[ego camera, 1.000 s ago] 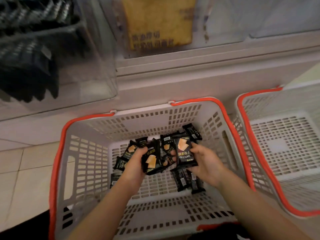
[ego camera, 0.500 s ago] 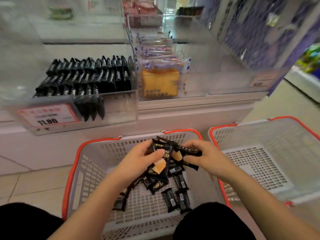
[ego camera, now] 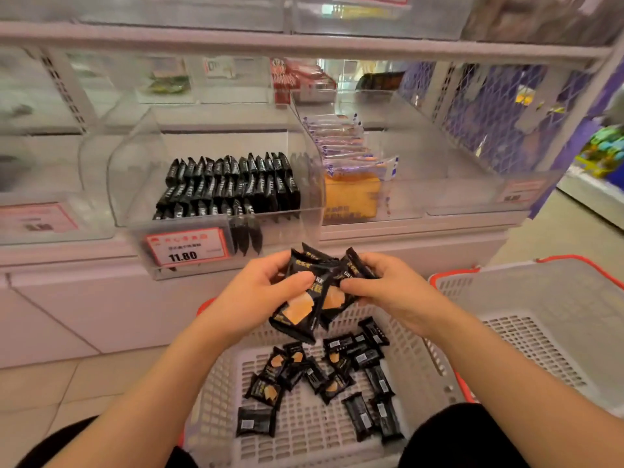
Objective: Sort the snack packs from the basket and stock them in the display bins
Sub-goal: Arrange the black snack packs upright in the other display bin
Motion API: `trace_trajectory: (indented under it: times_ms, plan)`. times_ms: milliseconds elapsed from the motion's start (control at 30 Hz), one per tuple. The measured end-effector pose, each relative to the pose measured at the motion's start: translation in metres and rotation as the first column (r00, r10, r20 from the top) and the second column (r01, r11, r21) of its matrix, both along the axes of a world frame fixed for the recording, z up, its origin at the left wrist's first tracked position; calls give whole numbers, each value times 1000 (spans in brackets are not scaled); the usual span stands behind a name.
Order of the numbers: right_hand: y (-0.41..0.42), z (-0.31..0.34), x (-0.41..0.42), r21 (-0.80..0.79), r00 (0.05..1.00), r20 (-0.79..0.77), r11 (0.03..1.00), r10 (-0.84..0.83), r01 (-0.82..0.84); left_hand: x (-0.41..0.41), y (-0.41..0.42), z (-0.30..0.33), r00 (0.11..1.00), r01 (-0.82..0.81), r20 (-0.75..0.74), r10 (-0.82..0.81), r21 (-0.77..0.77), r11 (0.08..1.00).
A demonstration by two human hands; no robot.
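- Loose black snack packs (ego camera: 317, 383) with orange cake pictures lie scattered on the floor of the white slatted plastic basket with red rim (ego camera: 408, 363).
- Above it, left hand (ego camera: 256, 295) and right hand (ego camera: 388, 292) both grip one bunch of black packs (ego camera: 314, 292).
- Beyond, a clear plastic display bin (ego camera: 216, 197) holds upright rows of black packs.

We've got black snack packs (ego camera: 297, 309) with orange cake pictures, a white slotted basket (ego camera: 304, 430) with a red rim, and a red-bordered white price tag (ego camera: 185, 246).
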State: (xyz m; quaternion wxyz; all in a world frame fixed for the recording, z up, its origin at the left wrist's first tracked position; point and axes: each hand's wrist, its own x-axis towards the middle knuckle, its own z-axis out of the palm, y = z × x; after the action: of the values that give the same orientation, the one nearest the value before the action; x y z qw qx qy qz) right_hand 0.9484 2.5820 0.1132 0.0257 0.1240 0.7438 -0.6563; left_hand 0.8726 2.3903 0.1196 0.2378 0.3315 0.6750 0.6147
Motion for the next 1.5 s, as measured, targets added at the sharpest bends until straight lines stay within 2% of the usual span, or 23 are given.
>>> trace_trajectory:
  times_ms: [67,167,267,367,467,533,567,700,767,833,900,967,1000,1067,1100,1167,1267,1367,1433,1500]
  plan:
    - [-7,2,-4,-73,998,14,995,63,-61,0,-1,2,1000,-20,-24,19,-24,1000]
    - [-21,-2,-7,-116,992,19,986,122,-119,-2,-2,5,994,-10,110,15,-40,999]
    - [-33,-3,-11,-220,999,-38,976,-11,2,-5,-2,4,988,-13,154,19,-40,999]
    - [-47,-2,-13,-356,979,-105,925,-177,129,-4,1,4,982,-77,172,77,-8,997]
    - [-63,3,-12,-396,966,-150,908,-211,137,-4,2,3,977,-213,19,212,24,977]
    - [-74,7,-12,-348,967,-154,927,-203,139,-3,3,5,966,-247,-55,251,61,967]
    - [-80,7,-12,-295,968,-167,946,-190,135,0,3,7,967,-245,-42,249,88,966]
    - [-101,13,-15,-81,960,-279,997,-20,-3,5,0,17,952,-281,190,241,219,935]
    - [-105,24,-20,-19,941,-339,999,20,-29,2,-1,24,934,-334,224,278,273,902]
    - [-104,38,-28,55,916,-400,999,20,2,-1,-2,34,923,-378,195,332,289,880]
    - [-99,52,-36,171,883,-469,983,16,72,-8,-5,47,930,-368,133,343,327,870]
    - [-92,66,-45,244,864,-503,958,-5,148,-23,-13,59,937,-321,-29,348,322,891]
    - [-88,73,-50,273,856,-516,945,-15,181,-34,-20,64,911,-333,-155,383,275,902]
    - [-79,87,-64,346,855,-517,903,-44,256,-62,-33,70,803,-435,-385,455,145,889]
    - [-74,94,-73,415,871,-487,862,-61,293,-76,-38,73,759,-477,-469,451,71,876]
    - [-68,106,-92,650,927,-372,701,-45,295,-99,-40,78,736,-500,-579,351,-114,859]
    - [-71,118,-121,924,994,-107,373,26,90,-127,-32,75,716,-453,-698,1,-463,762]
    - [-77,124,-142,958,980,199,212,-8,-193,-142,-21,69,732,-326,-615,-293,-693,643]
    - [-79,118,-150,921,930,368,148,-25,-360,-148,-14,65,740,-275,-566,-364,-748,604]
    - [-82,107,-154,877,884,467,137,-27,-460,-152,-8,61,735,-276,-551,-395,-775,569]
